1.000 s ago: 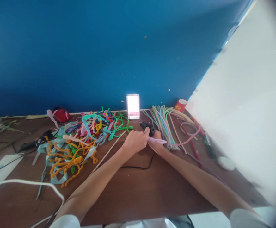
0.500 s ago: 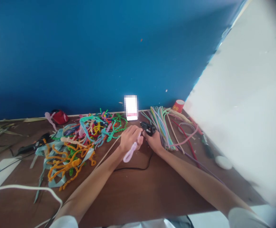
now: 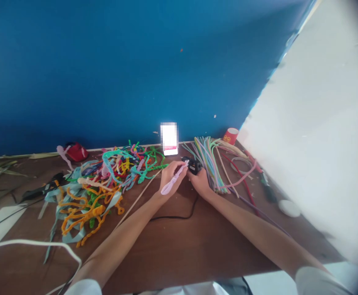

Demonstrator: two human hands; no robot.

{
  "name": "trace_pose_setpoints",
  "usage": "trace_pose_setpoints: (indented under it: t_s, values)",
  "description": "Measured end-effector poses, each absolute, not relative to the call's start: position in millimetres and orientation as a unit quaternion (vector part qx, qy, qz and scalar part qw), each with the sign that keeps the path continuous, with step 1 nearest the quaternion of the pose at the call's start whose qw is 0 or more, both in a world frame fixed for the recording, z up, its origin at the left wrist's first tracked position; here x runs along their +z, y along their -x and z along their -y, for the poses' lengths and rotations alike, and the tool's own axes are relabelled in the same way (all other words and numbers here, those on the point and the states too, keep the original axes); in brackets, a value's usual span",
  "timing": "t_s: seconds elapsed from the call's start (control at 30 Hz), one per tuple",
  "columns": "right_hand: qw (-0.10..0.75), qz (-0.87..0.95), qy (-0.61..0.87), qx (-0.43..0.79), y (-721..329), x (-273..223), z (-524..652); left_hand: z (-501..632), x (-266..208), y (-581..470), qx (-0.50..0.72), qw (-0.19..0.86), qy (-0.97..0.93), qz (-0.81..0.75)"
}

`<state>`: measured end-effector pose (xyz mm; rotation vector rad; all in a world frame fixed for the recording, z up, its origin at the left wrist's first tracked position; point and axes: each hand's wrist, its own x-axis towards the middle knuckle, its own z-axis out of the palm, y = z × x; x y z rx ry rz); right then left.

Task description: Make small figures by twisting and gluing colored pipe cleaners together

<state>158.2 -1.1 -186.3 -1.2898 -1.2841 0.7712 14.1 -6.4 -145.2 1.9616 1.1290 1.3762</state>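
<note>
My left hand (image 3: 170, 180) is closed on a lilac pipe cleaner (image 3: 173, 181), bent into a loop with a twisted stem. The loop hangs toward me, and its upper end touches or nearly touches the black glue gun (image 3: 193, 166); I cannot tell which. My right hand (image 3: 201, 182) is wrapped round the glue gun's handle, which the fingers mostly hide. The gun's nozzle points away to the upper left. A black cord (image 3: 179, 217) curves over the table below both hands.
To the left lies a tangled heap of coloured pipe cleaners (image 3: 99, 211). Straight pastel pipe cleaners (image 3: 208, 159) lie just right of my hands. A bright phone-like screen (image 3: 170, 139) leans against the blue wall. A red paper cup (image 3: 230, 136) and a white disc (image 3: 289, 208) are further right.
My left hand has rolled over, turning its palm side more into view. The lilac pipe cleaner's upper end has shifted right, up to the glue gun. My right hand has barely moved.
</note>
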Motion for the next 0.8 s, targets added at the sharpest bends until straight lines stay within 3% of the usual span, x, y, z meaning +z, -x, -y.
trace_pose_setpoints:
  t_s: [0.37,0.8]
  values:
    - [0.550,0.570,0.519,0.319,-158.4,-191.8,1.2,6.3,-154.6,-16.7,0.499,0.140,-0.786,-0.336]
    - [0.547,0.573,0.526,0.308,-158.1,-192.4,1.7,-0.5,-153.8,-7.9,0.382,-0.024,-0.874,-0.299]
